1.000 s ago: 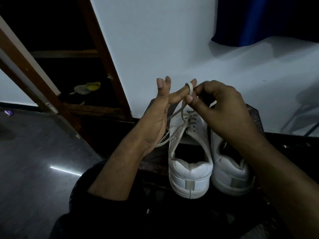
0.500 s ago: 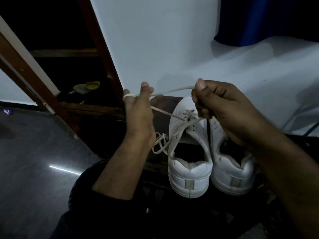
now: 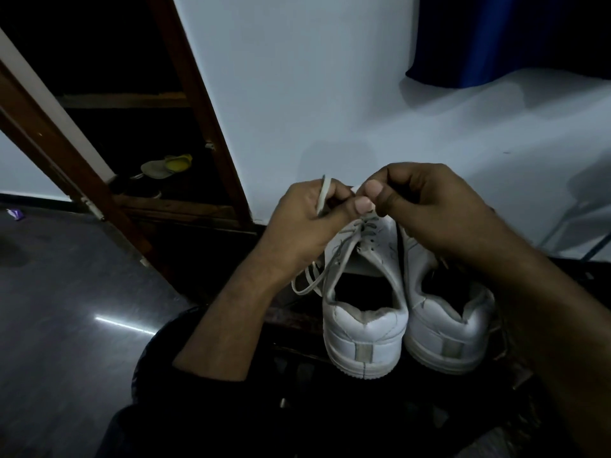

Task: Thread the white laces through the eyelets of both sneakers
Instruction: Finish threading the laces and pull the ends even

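Note:
Two white sneakers stand side by side with their heels toward me: the left sneaker (image 3: pixel 363 332) and the right sneaker (image 3: pixel 446 332). A white lace (image 3: pixel 322 196) runs through the lower eyelets of the left sneaker, and a loose loop of it hangs beside the shoe. My left hand (image 3: pixel 307 223) grips a stretch of this lace, whose end sticks up above the fingers. My right hand (image 3: pixel 426 206) is curled right beside it over the shoe's tongue, thumb against thumb, pinching the lace. The right sneaker's front is hidden behind my right forearm.
The sneakers rest on a dark low surface (image 3: pixel 297 325) in front of a white wall (image 3: pixel 314 77). A wooden shelf frame (image 3: pixel 198 110) stands at the left with footwear (image 3: pixel 165 166) on it. Blue cloth (image 3: pixel 496 38) hangs at the upper right. Glossy dark floor (image 3: pixel 66 325) lies to the left.
My left hand pulled the lace out to the left, then came back in. Both hands are now together above the left sneaker's eyelets.

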A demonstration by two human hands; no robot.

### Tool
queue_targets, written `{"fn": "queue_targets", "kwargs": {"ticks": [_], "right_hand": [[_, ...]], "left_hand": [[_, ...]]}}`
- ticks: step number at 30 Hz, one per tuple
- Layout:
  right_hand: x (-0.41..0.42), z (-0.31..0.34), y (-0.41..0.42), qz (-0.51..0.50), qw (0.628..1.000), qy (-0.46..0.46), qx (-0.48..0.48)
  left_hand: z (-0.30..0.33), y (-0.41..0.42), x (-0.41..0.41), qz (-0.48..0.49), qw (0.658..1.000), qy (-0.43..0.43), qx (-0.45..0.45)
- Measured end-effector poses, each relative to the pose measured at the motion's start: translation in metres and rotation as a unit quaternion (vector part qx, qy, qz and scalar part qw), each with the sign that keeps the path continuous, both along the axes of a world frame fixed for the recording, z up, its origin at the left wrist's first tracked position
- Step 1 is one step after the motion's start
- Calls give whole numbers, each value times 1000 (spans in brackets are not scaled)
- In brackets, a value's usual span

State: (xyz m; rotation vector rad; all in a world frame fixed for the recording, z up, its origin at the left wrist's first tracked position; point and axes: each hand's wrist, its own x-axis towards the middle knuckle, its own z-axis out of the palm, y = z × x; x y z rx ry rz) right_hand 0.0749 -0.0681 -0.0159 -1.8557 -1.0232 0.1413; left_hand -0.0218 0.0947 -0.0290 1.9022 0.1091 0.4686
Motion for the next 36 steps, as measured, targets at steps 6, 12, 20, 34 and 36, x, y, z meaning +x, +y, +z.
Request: {"fn": "queue_targets", "kwargs": {"ticks": [6,12,20,34,36], "right_hand": [[14,1,-14,-86,990,-42,-100],[1,5,-8,-106,989,-61,-80],[-6,10,-7,-61,997,33,-17],[-9,21,-19,-20,966,-67,-250],[-15,19,-17,13,949,-63,-308]], "left_hand": [[-1,8,-2,79,993,10,-81],[-2,2,0,46,992,-2,-117],[-8,4,1,-31,999,-13,-43],[-11,9,-3,-8,1000,4,-17],[-13,12,-5,-1,1000,11,17]]}}
